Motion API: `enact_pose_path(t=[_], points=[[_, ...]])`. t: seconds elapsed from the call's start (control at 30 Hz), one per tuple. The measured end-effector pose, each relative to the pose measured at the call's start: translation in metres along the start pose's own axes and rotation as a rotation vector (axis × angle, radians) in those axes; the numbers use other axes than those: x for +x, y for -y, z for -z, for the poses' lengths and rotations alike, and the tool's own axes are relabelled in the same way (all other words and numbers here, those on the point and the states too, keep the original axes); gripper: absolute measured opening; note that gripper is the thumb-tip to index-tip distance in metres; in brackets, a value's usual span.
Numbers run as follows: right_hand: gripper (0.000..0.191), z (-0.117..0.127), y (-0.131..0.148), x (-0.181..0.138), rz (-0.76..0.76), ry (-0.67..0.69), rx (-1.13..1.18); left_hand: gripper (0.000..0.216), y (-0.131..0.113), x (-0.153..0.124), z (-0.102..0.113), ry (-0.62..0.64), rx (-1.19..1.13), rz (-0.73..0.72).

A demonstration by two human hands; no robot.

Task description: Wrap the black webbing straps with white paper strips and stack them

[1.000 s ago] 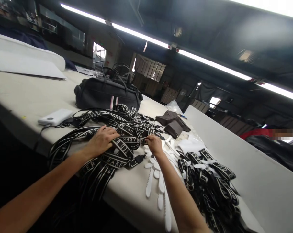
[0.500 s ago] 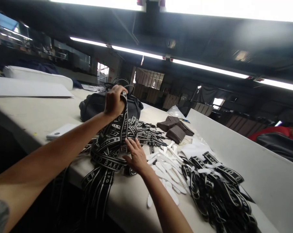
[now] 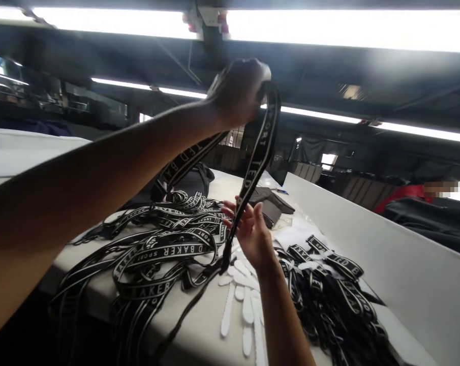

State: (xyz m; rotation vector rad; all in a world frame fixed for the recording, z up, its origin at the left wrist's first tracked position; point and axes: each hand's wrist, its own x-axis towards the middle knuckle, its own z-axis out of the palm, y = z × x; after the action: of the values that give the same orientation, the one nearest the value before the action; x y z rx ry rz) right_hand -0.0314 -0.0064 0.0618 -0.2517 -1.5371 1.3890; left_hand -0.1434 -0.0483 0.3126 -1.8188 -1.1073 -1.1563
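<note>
High over the table, my left hand (image 3: 240, 92) is closed around a black strap (image 3: 257, 160) with white lettering and pale edge stripes. The strap loops out of the fist and hangs down beside my right hand (image 3: 254, 235), whose fingers are spread behind it with the thumb apart. The right hand looks open; whether its fingers touch the strap I cannot tell. Below lies a loose heap of similar lettered straps (image 3: 159, 250), some hanging over the table's front edge. Several flat white strips (image 3: 247, 307) lie just below my right hand.
Bundled lettered straps (image 3: 338, 300) are piled at the right, against a low white partition (image 3: 382, 239). Dark brown folded pieces (image 3: 271, 206) and a black bag (image 3: 204, 179) stand farther back on the pale table (image 3: 199, 325). Beyond the partition is a person's red sleeve (image 3: 403, 197).
My left hand has risen and moved right, pulling the strap up out of the heap. My right hand has turned palm up and shifted right. The heap has loosened and spread.
</note>
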Motion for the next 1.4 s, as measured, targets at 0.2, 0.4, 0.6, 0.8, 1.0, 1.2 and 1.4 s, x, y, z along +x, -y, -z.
enact_pose_path(t=[0.2,0.4,0.6,0.8,1.0,1.2,1.4], points=[[0.042,0.025,0.100,-0.060,-0.015,0.127,0.159,0.020,-0.026,-0.038,-0.035,0.541,-0.432,0.035],[0.020,0.051,0.137,-0.086,0.167,-0.224,0.002,0.021,-0.069,-0.052,-0.058,0.635,-0.877,0.288],[0.022,0.073,0.146,-0.092,0.169,-0.203,-0.043,0.016,-0.127,-0.051,-0.070,0.622,-1.341,0.205],[0.024,0.105,0.138,-0.108,0.043,-0.057,0.038,0.026,-0.138,-0.023,-0.060,0.281,-1.500,0.386],[0.028,0.100,0.115,-0.124,-0.045,-0.128,0.085,0.024,-0.161,-0.021,-0.049,0.330,-1.494,0.257],[0.030,0.090,0.094,-0.132,0.070,-0.139,0.000,0.014,-0.172,-0.027,-0.048,0.287,-1.478,0.030],[0.032,0.086,0.085,-0.140,0.141,-0.136,0.211,0.022,-0.160,-0.019,-0.065,0.146,-1.432,0.160]])
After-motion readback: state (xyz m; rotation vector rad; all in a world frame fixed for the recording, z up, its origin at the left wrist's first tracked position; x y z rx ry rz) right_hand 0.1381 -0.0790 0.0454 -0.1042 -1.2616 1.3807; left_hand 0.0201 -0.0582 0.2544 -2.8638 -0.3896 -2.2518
